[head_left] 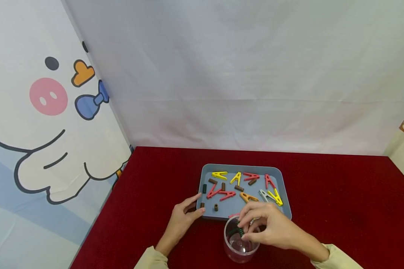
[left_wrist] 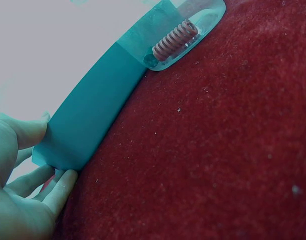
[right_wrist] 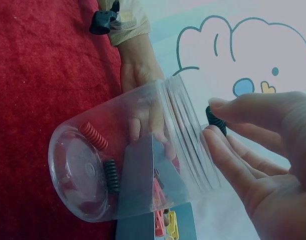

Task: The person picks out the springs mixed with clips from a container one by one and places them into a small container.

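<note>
My right hand (head_left: 271, 226) pinches a dark coil spring (right_wrist: 216, 121) between thumb and fingers, just outside the mouth of a clear plastic jar (head_left: 239, 255). Inside the jar, near its bottom, lie a reddish spring (right_wrist: 93, 136) and another dark spring (right_wrist: 112, 175). My left hand (head_left: 181, 219) touches the near left corner of a blue-grey tray (head_left: 205, 169) with thumb and fairly straight fingers. On the tray are several brown springs (head_left: 239, 188), a dark spring (head_left: 204, 188), and clothespin halves in red (head_left: 227, 195), yellow (head_left: 219, 175), orange (head_left: 248, 197) and grey (head_left: 266, 195).
The jar stands against the tray's near side, on a dark red cloth (head_left: 336, 194) that covers the table. A pale curtain (head_left: 242, 74) hangs behind, and a panel with cartoon drawings (head_left: 37, 112) stands at the left.
</note>
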A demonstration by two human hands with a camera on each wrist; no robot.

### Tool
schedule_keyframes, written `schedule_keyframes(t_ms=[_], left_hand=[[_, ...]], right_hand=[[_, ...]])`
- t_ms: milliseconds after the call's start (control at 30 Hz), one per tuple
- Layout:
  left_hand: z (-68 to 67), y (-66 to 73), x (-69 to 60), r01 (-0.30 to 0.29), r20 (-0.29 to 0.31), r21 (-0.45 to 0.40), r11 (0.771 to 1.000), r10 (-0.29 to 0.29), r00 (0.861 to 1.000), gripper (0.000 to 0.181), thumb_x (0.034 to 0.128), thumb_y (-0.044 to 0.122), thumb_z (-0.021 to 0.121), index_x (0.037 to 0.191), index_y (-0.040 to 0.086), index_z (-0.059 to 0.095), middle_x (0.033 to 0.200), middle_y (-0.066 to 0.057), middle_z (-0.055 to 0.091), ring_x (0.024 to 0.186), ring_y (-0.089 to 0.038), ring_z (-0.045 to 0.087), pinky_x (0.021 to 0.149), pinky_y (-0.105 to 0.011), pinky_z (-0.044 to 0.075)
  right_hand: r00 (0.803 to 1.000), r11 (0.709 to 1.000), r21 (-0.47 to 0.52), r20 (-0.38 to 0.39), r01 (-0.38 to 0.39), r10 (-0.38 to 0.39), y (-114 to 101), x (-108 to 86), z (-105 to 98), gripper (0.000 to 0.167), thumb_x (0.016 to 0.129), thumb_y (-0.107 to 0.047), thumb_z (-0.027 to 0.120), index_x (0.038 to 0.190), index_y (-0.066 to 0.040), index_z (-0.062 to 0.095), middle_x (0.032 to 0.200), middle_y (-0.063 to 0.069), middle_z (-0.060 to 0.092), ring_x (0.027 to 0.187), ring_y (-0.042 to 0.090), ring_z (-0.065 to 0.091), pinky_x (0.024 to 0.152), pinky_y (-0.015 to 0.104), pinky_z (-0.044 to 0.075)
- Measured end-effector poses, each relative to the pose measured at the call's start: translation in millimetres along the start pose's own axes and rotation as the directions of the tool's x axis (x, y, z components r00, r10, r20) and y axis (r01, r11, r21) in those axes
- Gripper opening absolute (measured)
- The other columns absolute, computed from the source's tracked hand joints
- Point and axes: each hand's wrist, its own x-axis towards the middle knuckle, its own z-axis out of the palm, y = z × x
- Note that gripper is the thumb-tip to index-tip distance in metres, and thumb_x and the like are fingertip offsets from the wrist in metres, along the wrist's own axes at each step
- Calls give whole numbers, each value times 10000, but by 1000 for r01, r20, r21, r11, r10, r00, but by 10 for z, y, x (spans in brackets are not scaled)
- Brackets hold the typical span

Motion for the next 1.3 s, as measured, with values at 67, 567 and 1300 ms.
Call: schedule_keyframes(t_ms=[67,567,1300], left_hand=[[2,3,-6,-4,-1,-2,1000,4,1000,524,872,144,697,1360,68,522,1371,-171,479,1191,-342,500,859,-342,490],[19,11,-23,9,-12,6,1000,-9,1000,524,865,188,710,1356,126,539,1366,-129,490,1195,-302,505,880,-341,483],[8,-4,-32,14,-9,10,1000,-14,1000,522,864,187,710,1355,133,541,1363,-126,493,1193,-292,509,864,-314,489]], right_hand=[[1000,1000,-12,4,0,0,2,-1,5,123,796,-42,755,911,-57,714,988,107,587,727,176,654,621,359,555],[999,986,-161,30,46,-41,-9,20,58,111,783,-79,777,869,-93,708,947,30,586,676,62,633,563,288,541],[990,966,-234,-65,107,-126,-57,133,40,158,806,-12,736,921,-116,704,912,40,639,748,110,621,590,287,543]])
